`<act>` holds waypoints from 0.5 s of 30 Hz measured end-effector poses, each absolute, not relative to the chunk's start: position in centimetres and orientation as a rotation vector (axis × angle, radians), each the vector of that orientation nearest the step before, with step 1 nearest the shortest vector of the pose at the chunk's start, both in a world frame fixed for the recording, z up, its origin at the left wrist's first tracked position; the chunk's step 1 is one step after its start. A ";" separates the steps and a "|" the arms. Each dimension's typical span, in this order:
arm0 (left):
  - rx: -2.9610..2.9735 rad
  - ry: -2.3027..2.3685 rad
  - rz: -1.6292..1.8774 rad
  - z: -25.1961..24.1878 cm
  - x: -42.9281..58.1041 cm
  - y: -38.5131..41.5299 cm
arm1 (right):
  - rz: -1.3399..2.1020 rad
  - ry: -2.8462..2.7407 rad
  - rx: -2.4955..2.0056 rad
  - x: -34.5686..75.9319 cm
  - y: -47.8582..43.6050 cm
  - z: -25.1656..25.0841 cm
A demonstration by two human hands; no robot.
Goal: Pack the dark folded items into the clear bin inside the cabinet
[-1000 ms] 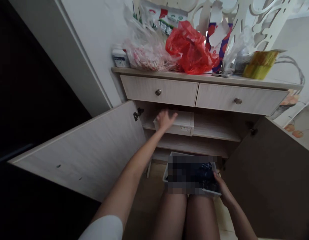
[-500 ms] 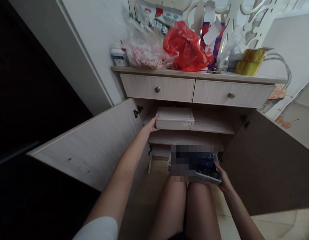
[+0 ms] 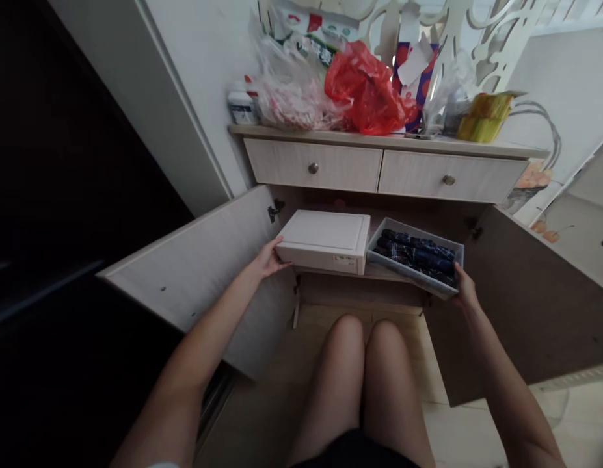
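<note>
My left hand (image 3: 270, 259) grips the left end of a white lidded box (image 3: 324, 244), which sticks out over the front edge of the cabinet's upper shelf. My right hand (image 3: 463, 286) holds the right end of a clear plastic bin (image 3: 415, 279). Dark blue plaid folded cloth (image 3: 418, 252) fills this bin. It is tilted at the shelf's right half, its left end close beside the white box. Whether the bin's underside rests on the shelf, I cannot tell.
Both cabinet doors stand open, the left door (image 3: 198, 279) and the right door (image 3: 520, 305). Two knobbed drawers (image 3: 347, 166) sit above the shelf. On the cabinet top are a red plastic bag (image 3: 369, 91), a white bottle (image 3: 242, 107) and a yellow package (image 3: 484, 117). My knees are in front.
My right hand has raised the bin of cloth from above my knees to shelf height, moving forward and right. My left hand has drawn the white box outward, toward me.
</note>
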State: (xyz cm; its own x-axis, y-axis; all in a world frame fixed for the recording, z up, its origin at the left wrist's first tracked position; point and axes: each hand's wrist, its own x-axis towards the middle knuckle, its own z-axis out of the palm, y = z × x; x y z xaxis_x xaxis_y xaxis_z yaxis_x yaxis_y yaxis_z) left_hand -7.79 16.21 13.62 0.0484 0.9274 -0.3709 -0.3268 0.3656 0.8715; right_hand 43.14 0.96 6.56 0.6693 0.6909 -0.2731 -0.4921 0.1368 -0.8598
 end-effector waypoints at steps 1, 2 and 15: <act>0.679 1.131 1.085 13.5 -7.6 15.9 | 0.864 -0.214 -1.142 43.0 1.5 6.7; 0.677 1.135 1.094 13.4 -7.4 15.7 | 0.863 -0.212 -1.140 42.9 1.9 6.8; 0.667 1.246 1.163 13.2 -6.5 14.8 | 1.101 -0.314 -1.163 41.4 2.0 9.2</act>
